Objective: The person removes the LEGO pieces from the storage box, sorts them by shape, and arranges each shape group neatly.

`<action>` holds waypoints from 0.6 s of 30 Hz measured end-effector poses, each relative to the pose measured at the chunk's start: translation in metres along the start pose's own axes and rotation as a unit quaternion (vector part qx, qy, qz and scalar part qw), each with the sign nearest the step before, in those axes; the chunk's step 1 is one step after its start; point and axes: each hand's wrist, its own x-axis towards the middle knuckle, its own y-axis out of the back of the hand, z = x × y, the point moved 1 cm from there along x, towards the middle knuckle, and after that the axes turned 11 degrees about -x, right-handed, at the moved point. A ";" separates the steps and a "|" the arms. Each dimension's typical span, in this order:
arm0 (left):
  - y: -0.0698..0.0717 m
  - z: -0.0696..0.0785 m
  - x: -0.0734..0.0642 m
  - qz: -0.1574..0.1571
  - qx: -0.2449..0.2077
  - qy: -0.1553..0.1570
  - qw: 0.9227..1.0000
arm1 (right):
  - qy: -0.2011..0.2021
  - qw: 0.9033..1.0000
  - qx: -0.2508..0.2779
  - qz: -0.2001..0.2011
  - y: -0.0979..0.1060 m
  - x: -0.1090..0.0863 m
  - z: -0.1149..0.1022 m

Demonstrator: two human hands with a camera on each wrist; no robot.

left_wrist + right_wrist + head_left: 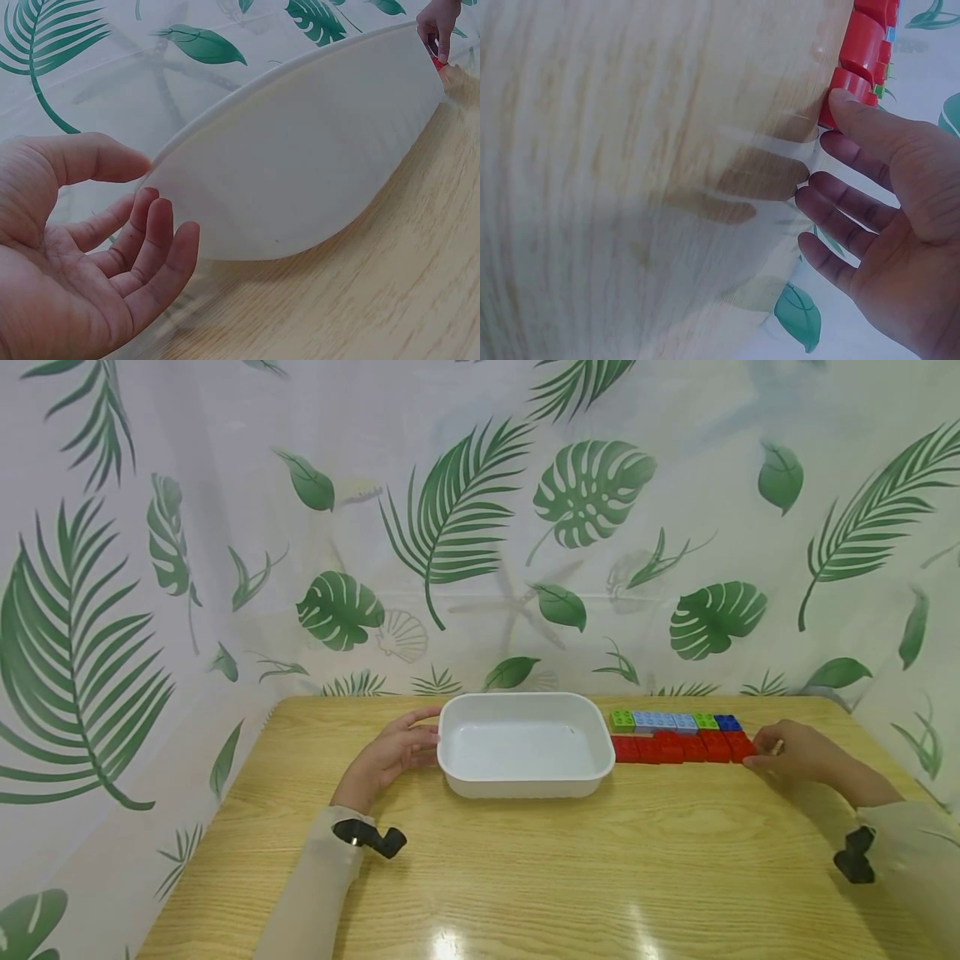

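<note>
A white rectangular tub (525, 789) stands on the table. My left hand (393, 750) is at its left end, fingertips against the outer wall and thumb tip right at the rim in the left wrist view. To the right of the tub run two rows of toy building bricks. The front row is red bricks (671, 747); behind it lie light blue bricks (654, 721), green bricks (622, 721) and a dark blue brick (727, 722). My right hand (802, 750) is at the right end of the red row, thumb touching the end brick (847, 81), the other fingers extended and spread.
The wooden table (585, 868) reaches toward me in front of the tub. A white cloth with green leaf prints (480, 635) hangs along the table's back edge and down both sides. Each wrist wears a black camera mount (367, 837).
</note>
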 end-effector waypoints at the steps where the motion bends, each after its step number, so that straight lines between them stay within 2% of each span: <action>1: 0.000 0.000 0.000 0.002 -0.001 0.001 1.000 | -0.001 1.000 0.000 -0.001 0.000 0.000 0.000; 12: 0.002 -0.003 0.005 0.009 0.000 0.008 1.000 | -0.008 1.000 -0.005 0.000 0.001 -0.002 0.005; 18: 0.001 -0.004 0.003 0.009 -0.002 0.004 1.000 | -0.010 1.000 -0.018 0.019 0.005 -0.003 0.006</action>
